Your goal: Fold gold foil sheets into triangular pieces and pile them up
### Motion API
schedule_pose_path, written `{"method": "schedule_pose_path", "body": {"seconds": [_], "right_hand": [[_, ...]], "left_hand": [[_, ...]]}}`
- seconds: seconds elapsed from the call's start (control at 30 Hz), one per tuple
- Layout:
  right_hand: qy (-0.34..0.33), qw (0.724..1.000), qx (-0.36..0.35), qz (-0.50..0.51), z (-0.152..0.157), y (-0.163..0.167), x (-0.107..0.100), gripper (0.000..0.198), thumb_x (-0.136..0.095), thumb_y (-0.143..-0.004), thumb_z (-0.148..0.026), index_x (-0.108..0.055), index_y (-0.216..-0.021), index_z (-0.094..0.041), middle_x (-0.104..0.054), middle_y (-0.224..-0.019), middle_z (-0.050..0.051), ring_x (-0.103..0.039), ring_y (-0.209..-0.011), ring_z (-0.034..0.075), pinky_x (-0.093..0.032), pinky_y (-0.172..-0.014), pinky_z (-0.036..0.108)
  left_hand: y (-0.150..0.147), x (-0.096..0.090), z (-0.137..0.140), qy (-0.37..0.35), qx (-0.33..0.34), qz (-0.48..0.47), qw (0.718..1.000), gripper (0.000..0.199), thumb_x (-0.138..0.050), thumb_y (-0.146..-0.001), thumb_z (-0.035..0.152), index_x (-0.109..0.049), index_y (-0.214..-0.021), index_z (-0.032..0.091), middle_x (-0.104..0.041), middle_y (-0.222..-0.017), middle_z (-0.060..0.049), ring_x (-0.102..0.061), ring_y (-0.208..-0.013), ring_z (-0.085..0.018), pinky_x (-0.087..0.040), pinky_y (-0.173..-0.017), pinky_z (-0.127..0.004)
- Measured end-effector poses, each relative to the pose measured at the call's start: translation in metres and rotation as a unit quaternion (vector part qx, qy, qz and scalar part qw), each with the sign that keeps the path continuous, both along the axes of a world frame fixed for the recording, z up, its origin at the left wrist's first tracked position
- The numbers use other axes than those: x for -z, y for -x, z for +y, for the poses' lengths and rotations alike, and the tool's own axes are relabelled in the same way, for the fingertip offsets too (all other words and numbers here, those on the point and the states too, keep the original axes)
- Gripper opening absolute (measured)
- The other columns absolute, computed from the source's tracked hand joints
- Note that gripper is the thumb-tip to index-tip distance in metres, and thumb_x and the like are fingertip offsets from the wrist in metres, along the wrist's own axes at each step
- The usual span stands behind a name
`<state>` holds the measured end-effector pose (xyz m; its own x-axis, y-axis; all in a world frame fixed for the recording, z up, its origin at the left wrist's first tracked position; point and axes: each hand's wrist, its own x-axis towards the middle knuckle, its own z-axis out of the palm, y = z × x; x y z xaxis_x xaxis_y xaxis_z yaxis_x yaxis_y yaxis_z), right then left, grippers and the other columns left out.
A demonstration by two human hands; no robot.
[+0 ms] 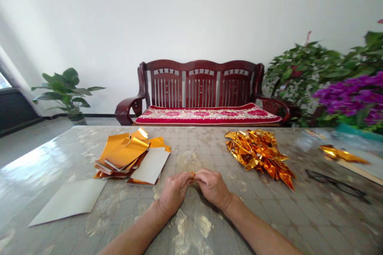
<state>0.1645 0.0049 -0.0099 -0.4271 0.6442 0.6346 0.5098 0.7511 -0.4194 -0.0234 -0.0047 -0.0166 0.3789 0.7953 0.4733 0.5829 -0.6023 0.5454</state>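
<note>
Orange foil bit (193, 174) is peeking out, lower middle of frame. You're pinching it between left hand (175, 191) and right hand (214, 187). Soft, even pressing is likely helping stop tears.

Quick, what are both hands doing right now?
Left hand: closed on a small, mostly hidden orange piece.
Right hand: closed on that same orange piece.

Desk (299, 223): orange sheets (122, 149), left; crumpled foil heap (259, 151), right; left hand (175, 191), right hand (213, 186) between, pinching orange foil piece (193, 174).
</note>
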Motion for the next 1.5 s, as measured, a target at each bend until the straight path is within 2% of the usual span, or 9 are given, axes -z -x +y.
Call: {"method": "schedule_pose_path", "body": {"seconds": [0.13,0.27,0.4,0.57,0.67,0.73,0.87,1.13,1.5], "right_hand": [[-0.009,1.000,0.010,-0.024,0.004,-0.005,0.002,0.025,-0.049,-0.098,-0.025,-0.073,-0.093,-0.020,-0.072,-0.084,0.005,-0.068,-0.077,0.013,-0.051,-0.070,0.021],[0.006,1.000,0.019,-0.016,0.009,-0.009,0.003,0.025,-0.049,-0.097,-0.019,-0.073,-0.101,-0.023,-0.075,-0.093,0.004,-0.070,-0.085,0.014,-0.053,-0.077,0.022],[0.031,0.997,0.069,-0.003,0.011,-0.009,0.004,0.024,-0.055,-0.093,-0.016,-0.071,-0.109,-0.025,-0.076,-0.097,0.002,-0.072,-0.087,0.015,-0.054,-0.081,0.024],[0.060,0.990,0.127,-0.032,0.014,-0.009,0.006,0.041,-0.057,-0.090,-0.014,-0.061,-0.130,-0.023,-0.074,-0.111,0.004,-0.073,-0.091,0.018,-0.057,-0.084,0.028],[0.064,0.991,0.112,-0.047,0.015,-0.010,0.006,0.039,-0.055,-0.090,-0.012,-0.063,-0.127,-0.024,-0.072,-0.117,0.004,-0.071,-0.102,0.018,-0.054,-0.092,0.029],[0.075,0.989,0.109,-0.068,0.015,-0.010,0.004,0.038,-0.056,-0.090,-0.012,-0.066,-0.123,-0.025,-0.073,-0.116,0.004,-0.070,-0.103,0.019,-0.054,-0.093,0.030],[0.098,0.983,0.121,-0.101,0.014,-0.010,-0.002,0.034,-0.058,-0.089,-0.014,-0.071,-0.117,-0.027,-0.075,-0.108,0.004,-0.071,-0.096,0.020,-0.055,-0.088,0.031],[0.090,0.991,0.068,-0.066,0.014,-0.014,-0.002,0.031,-0.053,-0.090,-0.012,-0.076,-0.104,-0.027,-0.074,-0.090,0.002,-0.069,-0.084,0.015,-0.051,-0.075,0.023],[0.055,0.997,0.034,-0.047,0.012,-0.012,0.002,0.029,-0.051,-0.094,-0.015,-0.076,-0.104,-0.027,-0.074,-0.088,0.002,-0.068,-0.082,0.014,-0.049,-0.075,0.021]], "left_hand": [[-0.001,-0.001,0.001,0.057,-0.013,-0.018,0.998,0.023,-0.043,-0.097,0.022,-0.058,-0.114,0.026,-0.074,-0.097,0.000,-0.070,-0.089,-0.015,-0.050,-0.077,-0.023],[-0.001,-0.002,0.005,0.101,-0.052,-0.047,0.992,0.029,-0.046,-0.095,0.020,-0.050,-0.124,0.025,-0.075,-0.100,0.000,-0.070,-0.094,-0.017,-0.050,-0.079,-0.025],[0.000,-0.006,0.010,0.117,-0.101,-0.033,0.987,0.026,-0.049,-0.094,0.020,-0.055,-0.120,0.024,-0.076,-0.099,-0.001,-0.071,-0.093,-0.018,-0.048,-0.078,-0.025],[0.002,-0.013,0.012,0.126,-0.139,0.075,0.979,0.019,-0.049,-0.097,0.027,-0.068,-0.099,0.024,-0.075,-0.088,-0.002,-0.071,-0.085,-0.018,-0.044,-0.071,-0.023],[0.002,-0.014,0.012,0.111,-0.154,0.121,0.974,0.024,-0.047,-0.098,0.030,-0.070,-0.091,0.023,-0.074,-0.084,-0.003,-0.070,-0.080,-0.018,-0.041,-0.067,-0.023],[0.003,-0.012,0.012,0.099,-0.143,0.118,0.978,0.024,-0.047,-0.098,0.029,-0.070,-0.092,0.023,-0.074,-0.087,-0.002,-0.069,-0.084,-0.017,-0.041,-0.070,-0.022],[0.004,-0.011,0.010,0.073,-0.105,0.091,0.988,0.024,-0.046,-0.099,0.027,-0.070,-0.102,0.026,-0.073,-0.094,-0.001,-0.067,-0.093,-0.016,-0.042,-0.077,-0.022],[0.002,-0.014,0.009,0.034,-0.101,0.152,0.983,0.025,-0.043,-0.099,0.027,-0.068,-0.096,0.024,-0.065,-0.087,-0.001,-0.062,-0.084,-0.015,-0.039,-0.071,-0.023],[0.001,-0.008,0.010,0.040,-0.055,0.211,0.975,0.029,-0.037,-0.101,0.026,-0.063,-0.088,0.022,-0.063,-0.087,-0.002,-0.059,-0.080,-0.015,-0.037,-0.067,-0.024]]}}
